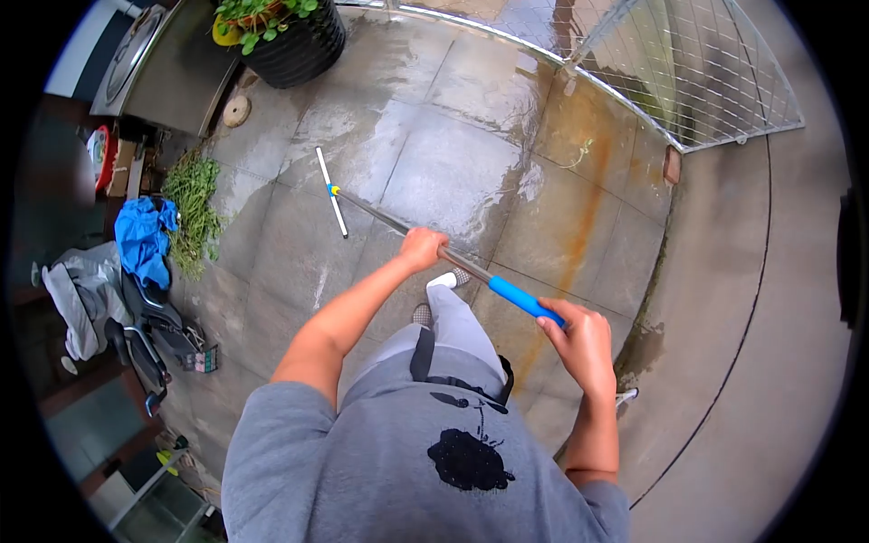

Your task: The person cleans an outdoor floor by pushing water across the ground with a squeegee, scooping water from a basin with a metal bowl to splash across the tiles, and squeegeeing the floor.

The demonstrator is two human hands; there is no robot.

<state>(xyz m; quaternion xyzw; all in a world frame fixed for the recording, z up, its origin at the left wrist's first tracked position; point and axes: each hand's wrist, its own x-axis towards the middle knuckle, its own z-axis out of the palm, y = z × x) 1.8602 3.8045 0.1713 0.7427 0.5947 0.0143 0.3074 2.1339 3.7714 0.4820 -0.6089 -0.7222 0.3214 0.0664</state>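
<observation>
A floor squeegee (pixel 380 214) reaches out in front of me, with a metal pole, a blue grip and a thin white blade joined by a small yellow and blue piece. My left hand (pixel 423 249) is closed around the middle of the pole. Near the pole's end, my right hand (pixel 577 339) wraps round the blue grip. The blade rests on or just over the wet tiled floor (pixel 453 172), ahead and to the left of my feet; whether it touches I cannot tell.
A large black planter (pixel 294 50) stands at the far left. Cut greenery (pixel 191 213), a blue cloth (pixel 145 237) and a covered stroller-like item (pixel 149 317) line the left side. A wire mesh gate (pixel 688 72) is at the far right, beside a concrete wall (pixel 724 317).
</observation>
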